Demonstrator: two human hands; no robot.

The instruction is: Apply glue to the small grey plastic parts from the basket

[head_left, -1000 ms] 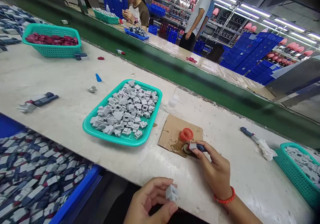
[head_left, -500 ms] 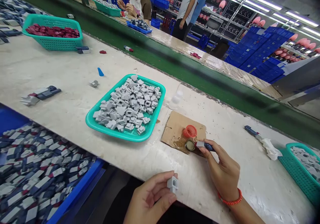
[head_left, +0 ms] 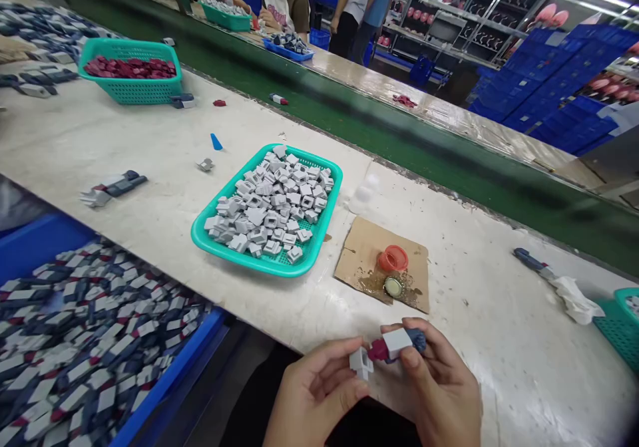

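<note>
A factory line: a worn white tabletop (head_left: 124,141) beside a green conveyor (head_left: 349,121). Both hands have come together at six o'clock, off the brown cardboard scrap (head_left: 369,251) where the right one was dabbing a moment ago. The left hand (head_left: 312,400) pinches a small grey plastic cap (head_left: 361,362); the right hand (head_left: 442,394) grips a white-and-red plastic piece with a blue end (head_left: 397,344), red tip touching the cap. At eleven o'clock sits the teal tray of grey caps (head_left: 210,237).

You have two hands in view, the left hand (head_left: 314,394) and the right hand (head_left: 439,390). Four teal baskets sit around you: one near (head_left: 327,234), one far left (head_left: 132,91), one far (head_left: 224,18), one right (head_left: 619,327). Two people stand far off.
</note>
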